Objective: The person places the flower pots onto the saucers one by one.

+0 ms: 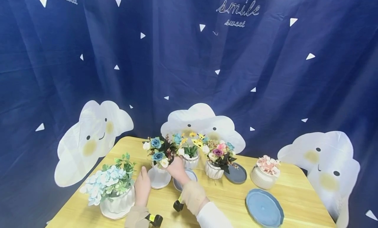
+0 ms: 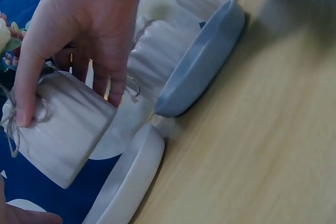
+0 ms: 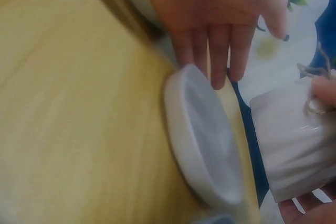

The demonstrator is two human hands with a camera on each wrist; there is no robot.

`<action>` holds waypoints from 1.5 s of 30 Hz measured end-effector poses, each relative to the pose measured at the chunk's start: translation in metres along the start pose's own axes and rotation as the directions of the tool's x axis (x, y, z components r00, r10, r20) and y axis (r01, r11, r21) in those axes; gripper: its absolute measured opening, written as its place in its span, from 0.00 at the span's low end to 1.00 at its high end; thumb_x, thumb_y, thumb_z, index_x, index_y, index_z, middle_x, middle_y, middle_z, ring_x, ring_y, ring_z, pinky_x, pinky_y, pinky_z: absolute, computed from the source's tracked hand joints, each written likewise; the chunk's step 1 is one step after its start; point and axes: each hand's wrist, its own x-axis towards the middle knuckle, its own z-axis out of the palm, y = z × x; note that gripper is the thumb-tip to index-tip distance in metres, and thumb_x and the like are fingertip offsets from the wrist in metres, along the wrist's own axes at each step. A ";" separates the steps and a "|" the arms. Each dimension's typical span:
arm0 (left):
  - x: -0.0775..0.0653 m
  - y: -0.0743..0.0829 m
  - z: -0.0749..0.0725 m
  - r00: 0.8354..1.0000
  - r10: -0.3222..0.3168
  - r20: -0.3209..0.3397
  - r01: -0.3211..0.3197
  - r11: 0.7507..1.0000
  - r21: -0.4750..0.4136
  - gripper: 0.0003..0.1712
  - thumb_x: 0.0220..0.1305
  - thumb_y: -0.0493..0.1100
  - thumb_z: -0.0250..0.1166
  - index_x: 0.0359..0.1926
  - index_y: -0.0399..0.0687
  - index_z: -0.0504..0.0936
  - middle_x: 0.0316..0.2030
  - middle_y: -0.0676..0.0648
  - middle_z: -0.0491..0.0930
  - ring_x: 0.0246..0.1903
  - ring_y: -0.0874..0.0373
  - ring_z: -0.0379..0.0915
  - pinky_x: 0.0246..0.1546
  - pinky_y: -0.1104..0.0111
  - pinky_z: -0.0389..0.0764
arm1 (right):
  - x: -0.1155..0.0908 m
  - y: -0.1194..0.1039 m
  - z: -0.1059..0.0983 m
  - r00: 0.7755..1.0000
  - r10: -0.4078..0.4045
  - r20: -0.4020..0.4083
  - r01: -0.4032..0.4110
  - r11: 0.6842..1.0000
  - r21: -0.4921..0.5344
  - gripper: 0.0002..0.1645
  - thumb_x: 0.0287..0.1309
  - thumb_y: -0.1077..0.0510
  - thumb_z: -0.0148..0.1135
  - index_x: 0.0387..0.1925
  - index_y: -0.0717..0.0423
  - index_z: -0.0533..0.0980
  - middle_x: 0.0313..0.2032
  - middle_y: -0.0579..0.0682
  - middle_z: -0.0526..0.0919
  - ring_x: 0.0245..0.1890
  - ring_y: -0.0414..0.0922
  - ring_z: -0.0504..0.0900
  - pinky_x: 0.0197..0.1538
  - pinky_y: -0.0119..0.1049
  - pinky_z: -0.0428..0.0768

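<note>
My right hand point(image 1: 178, 170) grips a white ribbed flower pot point(image 2: 65, 124) with twine tied round it, thumb on one side and fingers on the other. Blue and white roses point(image 1: 157, 149) fill the pot, which is held up above a round white saucer point(image 1: 160, 182). Beside the saucer is my left hand point(image 1: 142, 185), fingers straight and holding nothing. In the right wrist view the left hand point(image 3: 220, 9) stands behind the white saucer point(image 3: 202, 135), palm showing. To its left sits a white pot of pale blue flowers point(image 1: 118, 201).
A blue-grey saucer point(image 1: 193, 175) lies under my right forearm. Behind it stand a pot with yellow flowers point(image 1: 191, 161) and one with mixed roses point(image 1: 214, 170). Further right are a dark grey saucer point(image 1: 236, 173), a pink-flower pot point(image 1: 264, 178) and a blue tray point(image 1: 264, 208).
</note>
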 end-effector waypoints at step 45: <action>-0.005 -0.001 0.001 0.992 -0.078 -0.096 0.066 0.990 -0.128 0.40 0.78 0.55 0.26 0.39 0.26 0.76 0.43 0.21 0.76 0.47 0.23 0.71 0.51 0.37 0.70 | -0.034 0.005 0.017 0.999 -0.037 0.031 0.037 0.999 0.001 0.29 0.39 0.52 0.77 0.47 0.57 0.80 0.38 0.55 0.88 0.40 0.48 0.85 0.45 0.33 0.82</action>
